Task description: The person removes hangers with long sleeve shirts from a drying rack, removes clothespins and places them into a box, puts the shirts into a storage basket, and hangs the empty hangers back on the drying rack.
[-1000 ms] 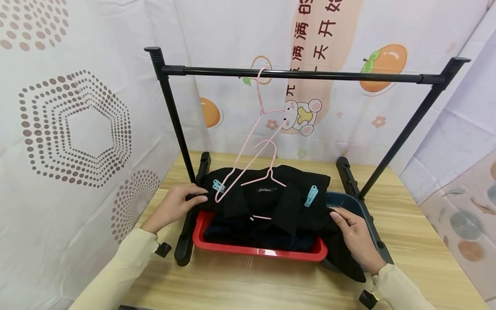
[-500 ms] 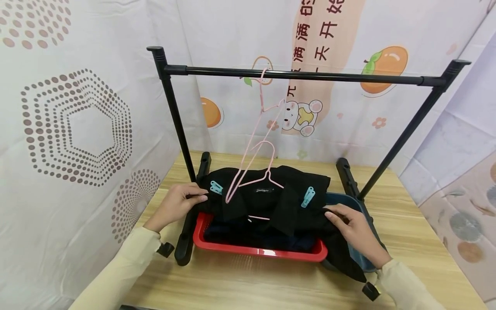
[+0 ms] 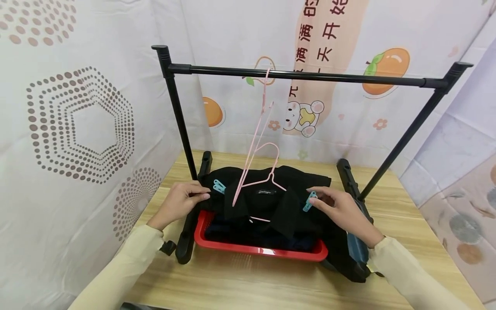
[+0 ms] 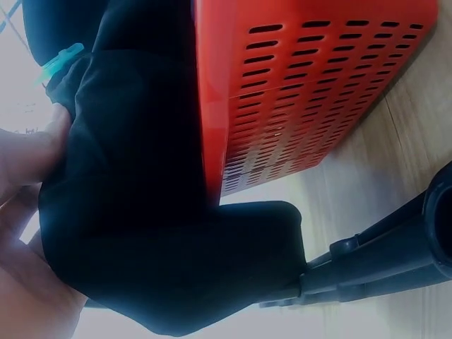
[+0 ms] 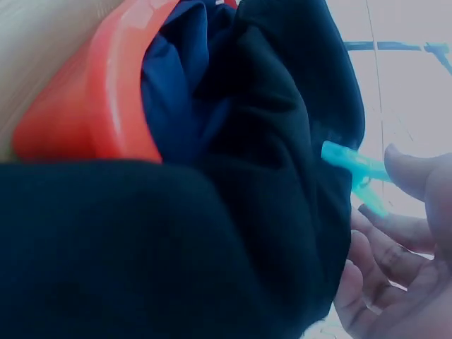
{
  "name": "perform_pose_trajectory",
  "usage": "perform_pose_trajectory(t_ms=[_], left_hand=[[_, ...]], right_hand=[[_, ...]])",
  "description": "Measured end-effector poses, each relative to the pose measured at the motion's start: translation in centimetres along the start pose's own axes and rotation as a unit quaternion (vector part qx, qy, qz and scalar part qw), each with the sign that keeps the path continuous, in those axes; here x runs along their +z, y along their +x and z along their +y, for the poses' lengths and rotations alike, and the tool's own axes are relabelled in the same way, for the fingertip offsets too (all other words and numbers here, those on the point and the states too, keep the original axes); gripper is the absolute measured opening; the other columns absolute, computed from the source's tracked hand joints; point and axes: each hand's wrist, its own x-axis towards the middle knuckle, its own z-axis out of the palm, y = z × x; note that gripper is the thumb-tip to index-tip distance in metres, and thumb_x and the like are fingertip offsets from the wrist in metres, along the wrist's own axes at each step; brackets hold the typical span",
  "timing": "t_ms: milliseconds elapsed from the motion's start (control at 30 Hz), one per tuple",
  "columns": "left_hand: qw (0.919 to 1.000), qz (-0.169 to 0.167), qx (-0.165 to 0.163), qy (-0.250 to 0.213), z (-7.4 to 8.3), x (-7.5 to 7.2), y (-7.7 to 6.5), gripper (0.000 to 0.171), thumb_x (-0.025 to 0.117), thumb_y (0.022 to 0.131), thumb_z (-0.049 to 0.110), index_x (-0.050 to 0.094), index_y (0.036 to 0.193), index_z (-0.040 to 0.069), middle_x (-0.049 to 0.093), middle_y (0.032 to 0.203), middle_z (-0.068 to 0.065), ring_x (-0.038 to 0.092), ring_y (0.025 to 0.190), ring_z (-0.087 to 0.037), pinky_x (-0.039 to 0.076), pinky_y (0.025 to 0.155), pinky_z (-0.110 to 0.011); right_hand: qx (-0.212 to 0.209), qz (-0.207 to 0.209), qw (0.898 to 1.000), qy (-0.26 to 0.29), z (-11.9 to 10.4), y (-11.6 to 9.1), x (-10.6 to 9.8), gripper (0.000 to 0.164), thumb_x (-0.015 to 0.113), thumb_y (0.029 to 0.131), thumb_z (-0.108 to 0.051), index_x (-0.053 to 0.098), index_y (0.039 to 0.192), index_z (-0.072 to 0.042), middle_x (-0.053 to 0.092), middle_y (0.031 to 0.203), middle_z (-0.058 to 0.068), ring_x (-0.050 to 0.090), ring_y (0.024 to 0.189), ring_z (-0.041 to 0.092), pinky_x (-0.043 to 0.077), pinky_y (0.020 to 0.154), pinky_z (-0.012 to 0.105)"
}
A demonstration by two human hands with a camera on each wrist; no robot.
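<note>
In the head view, your left hand (image 3: 180,202) pinches the edge of a black collared cloth garment (image 3: 267,204) between thumb and fingers, near the left upright of a black tubular rack (image 3: 310,76). Your right hand (image 3: 341,211) has thumb and fingertips on a small light-blue plastic clip (image 3: 308,203) on the garment's right side. A matching light-blue plastic clip (image 3: 219,186) sits on its left side, near your left fingertips. Between the two, a pale pink wire-shaped hanger (image 3: 272,173) lies in the collar, hook upward. The garment lies across a red rectangular plastic basket (image 3: 261,250) holding dark navy cloth (image 3: 248,236); a second pale pink hanger (image 3: 253,144) hangs from the rail, its lower end in front of the collar.

In the left wrist view, your thumb presses on the black fabric, your fingers behind it, beside the basket's slotted red wall; the left clip shows beyond.

In the right wrist view, you pinch the right clip by its spread handles, its other end at the garment's edge.
</note>
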Motion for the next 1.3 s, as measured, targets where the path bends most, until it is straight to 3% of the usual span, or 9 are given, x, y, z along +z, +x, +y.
perform_pose_trajectory(t_ms=[100,333,567,700,933,1300], left_hand=[[1.0,-0.001,-0.003,0.003,0.0,0.1,0.0,0.011,0.082,0.086,0.004,0.084,0.097,0.009,0.068,0.076,0.012,0.05,0.059,-0.006,0.044,0.056,-0.027],[0.9999,0.0,-0.011,0.002,-0.2,0.1,-0.1,0.012,0.082,0.087,0.004,0.084,0.097,0.009,0.068,0.076,0.011,0.05,0.059,-0.007,0.044,0.055,-0.027],[0.9999,0.002,-0.014,-0.001,-0.2,0.2,-0.2,0.011,0.082,0.086,0.003,0.084,0.096,0.008,0.069,0.078,0.01,0.051,0.059,-0.007,0.044,0.056,-0.027],[0.9999,0.004,-0.011,-0.002,-0.2,0.3,-0.1,0.011,0.083,0.085,0.003,0.084,0.095,0.009,0.07,0.078,0.01,0.052,0.06,-0.007,0.045,0.056,-0.026],[0.9999,0.015,0.002,0.005,-0.2,0.3,-0.2,0.012,0.083,0.084,0.002,0.084,0.094,0.008,0.072,0.08,0.007,0.054,0.062,-0.005,0.045,0.057,-0.026],[0.9997,0.023,-0.007,0.008,-0.1,0.3,-0.5,0.012,0.084,0.084,0.003,0.084,0.093,0.009,0.073,0.082,0.007,0.058,0.064,-0.006,0.048,0.059,-0.027]], right_hand=[[0.004,-0.006,1.0,-0.002,-0.3,0.4,0.2,0.031,0.066,0.102,-0.034,0.071,0.129,-0.018,0.062,0.075,-0.006,0.051,0.062,0.013,0.042,0.057,0.029],[0.057,-0.029,0.997,0.031,-0.5,0.7,-0.5,0.035,0.06,0.105,-0.039,0.072,0.128,-0.016,0.069,0.088,0.0,0.061,0.076,0.018,0.049,0.062,0.03],[0.103,-0.072,0.988,0.091,-0.3,0.6,-0.9,0.037,0.063,0.103,-0.039,0.072,0.125,-0.011,0.07,0.097,0.007,0.061,0.086,0.026,0.053,0.061,0.034],[0.089,-0.054,0.991,0.079,-0.4,0.7,-0.6,0.026,0.066,0.102,-0.032,0.074,0.116,-0.011,0.069,0.097,0.005,0.06,0.083,0.024,0.051,0.062,0.031],[0.019,0.005,0.999,0.027,-1.1,0.9,-0.2,0.009,0.068,0.101,-0.016,0.075,0.104,-0.011,0.072,0.097,-0.004,0.064,0.087,0.015,0.051,0.076,0.029],[-0.01,0.075,0.997,0.0,-1.6,1.0,-0.4,0.006,0.072,0.097,-0.01,0.075,0.097,-0.015,0.073,0.091,-0.004,0.057,0.07,0.013,0.046,0.06,0.026]])
